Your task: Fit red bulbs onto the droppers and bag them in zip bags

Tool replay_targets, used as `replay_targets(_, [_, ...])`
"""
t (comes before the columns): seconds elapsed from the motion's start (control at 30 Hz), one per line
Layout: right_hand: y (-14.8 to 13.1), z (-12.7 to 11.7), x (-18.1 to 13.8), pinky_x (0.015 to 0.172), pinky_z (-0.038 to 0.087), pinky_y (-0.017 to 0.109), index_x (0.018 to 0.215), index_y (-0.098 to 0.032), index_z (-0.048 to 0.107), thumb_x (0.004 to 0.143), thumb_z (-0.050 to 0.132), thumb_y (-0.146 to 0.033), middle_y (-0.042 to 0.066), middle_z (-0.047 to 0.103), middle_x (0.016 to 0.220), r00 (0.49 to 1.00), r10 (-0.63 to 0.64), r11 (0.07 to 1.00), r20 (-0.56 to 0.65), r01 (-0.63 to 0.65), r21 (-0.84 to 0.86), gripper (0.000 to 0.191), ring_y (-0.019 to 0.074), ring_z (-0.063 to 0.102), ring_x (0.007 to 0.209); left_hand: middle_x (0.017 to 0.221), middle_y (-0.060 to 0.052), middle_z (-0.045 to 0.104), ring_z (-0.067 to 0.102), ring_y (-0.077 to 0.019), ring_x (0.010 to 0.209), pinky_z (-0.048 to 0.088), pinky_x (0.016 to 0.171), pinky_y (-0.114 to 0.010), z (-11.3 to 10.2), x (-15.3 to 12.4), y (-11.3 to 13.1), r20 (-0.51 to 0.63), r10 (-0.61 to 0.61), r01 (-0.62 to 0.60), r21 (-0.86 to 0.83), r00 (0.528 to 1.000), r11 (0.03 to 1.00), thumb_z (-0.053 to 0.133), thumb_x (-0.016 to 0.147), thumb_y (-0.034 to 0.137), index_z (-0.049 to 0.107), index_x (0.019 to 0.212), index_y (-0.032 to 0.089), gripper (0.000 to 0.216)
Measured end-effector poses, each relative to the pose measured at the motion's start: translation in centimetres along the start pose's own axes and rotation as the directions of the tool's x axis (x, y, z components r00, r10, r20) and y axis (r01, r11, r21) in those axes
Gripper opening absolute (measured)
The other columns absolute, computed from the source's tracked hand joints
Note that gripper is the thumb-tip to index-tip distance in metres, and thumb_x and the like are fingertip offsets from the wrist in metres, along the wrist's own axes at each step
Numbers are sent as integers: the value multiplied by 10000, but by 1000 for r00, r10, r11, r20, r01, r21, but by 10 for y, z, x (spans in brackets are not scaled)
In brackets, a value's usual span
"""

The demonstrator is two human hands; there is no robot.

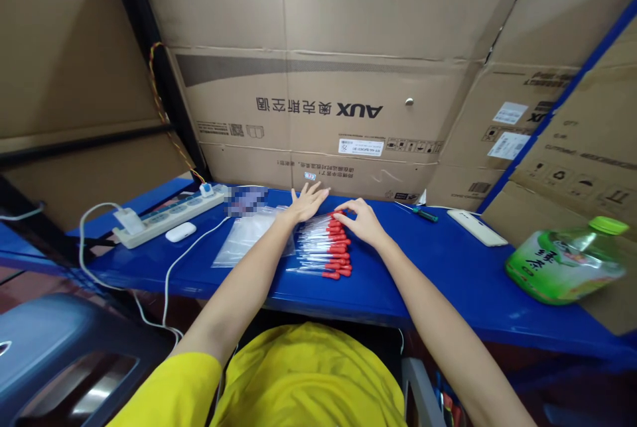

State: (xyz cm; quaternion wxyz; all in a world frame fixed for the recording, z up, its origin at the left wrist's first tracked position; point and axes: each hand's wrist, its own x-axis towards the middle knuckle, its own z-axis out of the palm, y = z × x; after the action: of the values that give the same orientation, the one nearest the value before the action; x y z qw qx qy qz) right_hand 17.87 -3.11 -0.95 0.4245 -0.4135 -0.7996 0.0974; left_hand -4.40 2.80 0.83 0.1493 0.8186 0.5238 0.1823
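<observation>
Red-tipped tubes (326,249) at right fingers (352,205)

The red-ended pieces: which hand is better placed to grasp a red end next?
Probably the right hand: its fingers are at the red ends, while the left hand spreads near the clear shafts.

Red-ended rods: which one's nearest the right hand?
The far-end rod, closest to the cardboard wall: its red end sits at the right hand. The others lie nearer the yellow shirt.
</observation>
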Motion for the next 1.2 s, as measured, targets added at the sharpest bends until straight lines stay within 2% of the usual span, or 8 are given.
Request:
replay_targets(0.27, [6, -13, 0, 1151, 447, 509, 1282, -296, 771, 1091, 486, -513, 82, 768, 1303, 997, 20, 1000, -73, -20, -10, 406, 287, 612, 1254, 1814, 106, -30, -180, -403, 1656, -84, 1246, -798, 7, 0, 24, -92, 179, -181, -17, 980, 983, 115, 1078, 660, 111, 1723, 465, 674])
replay_targets(0.33, [10, -13, -1, 1222, 364, 604, 1483, -341, 642, 1100, 424, -550, 79, 639, 1523, 994, 72, 995, -84, -77, -64, 488, 311, 483, 1449, 1817, 88, -67, -191, -433, 1647, -65, 1232, -821, 9, 0, 30, -130, 226, -231, -24, 965, 973, 138, 1084, 648, 74, 1724, 463, 669])
replay_targets(0.43, [15, -11, -3, 1239, 272, 728, 1681, -408, 346, 1096, 355, -612, 63, 258, 1782, 977, 155, 973, -145, -176, -146, 619, 350, 153, 1649, 1813, 48, -156, -228, -482, 1624, 0, 1204, -861, 12, -1, 36, -202, 253, -266, -36, 946, 963, 226, 1076, 673, 52, 1725, 455, 706])
replay_targets(0.5, [17, -10, -4, 1228, 251, 768, 1710, -420, 241, 1089, 342, -630, 57, 67, 1817, 967, 165, 963, -194, -200, -182, 664, 380, 5, 1671, 1807, 17, -199, -245, -506, 1612, 74, 1185, -879, 15, 0, 37, -246, 259, -276, -37, 934, 960, 296, 1062, 696, 68, 1726, 453, 743])
replay_targets(0.57, [18, -10, -4, 1231, 239, 777, 1715, -416, 208, 1085, 351, -624, 59, 0, 1812, 966, 137, 960, -218, -183, -210, 678, 396, -51, 1668, 1806, -19, -201, -228, -510, 1617, 139, 1188, -863, 19, 2, 35, -291, 281, -300, -21, 914, 954, 343, 1056, 696, 123, 1730, 434, 756])
replay_targets(0.87, [14, -17, -6, 1200, 385, 691, 1585, -313, 382, 1074, 437, -556, 152, 230, 1676, 979, 58, 953, -197, -113, -281, 568, 378, 190, 1571, 1668, -154, 210, 229, -375, 1559, 280, 1257, -668, 18, 3, 32, -442, 355, -377, 39, 824, 925, 420, 1075, 552, 463, 1572, 282, 567])
replay_targets(1.07, [8, -21, -6, 1170, 429, 599, 1443, -267, 521, 1072, 477, -534, 161, 484, 1483, 991, 0, 952, -133, -41, -305, 459, 347, 449, 1394, 1550, -156, 468, 471, -357, 1402, 436, 1141, -612, 10, -7, 45, -294, 299, -297, 54, 908, 953, 384, 1084, 535, 518, 1512, 264, 524])
replay_targets(1.2, [1, -23, -5, 1078, 475, 555, 1424, -252, 574, 1106, 422, -492, 121, 718, 1204, 1000, -12, 958, -20, 6, -288, 426, 320, 643, 1128, 1396, -96, 686, 596, -293, 1338, 248, 1268, -629, -4, -11, 48, -273, 339, -323, 103, 900, 941, 410, 1089, 520, 522, 1493, 287, 480])
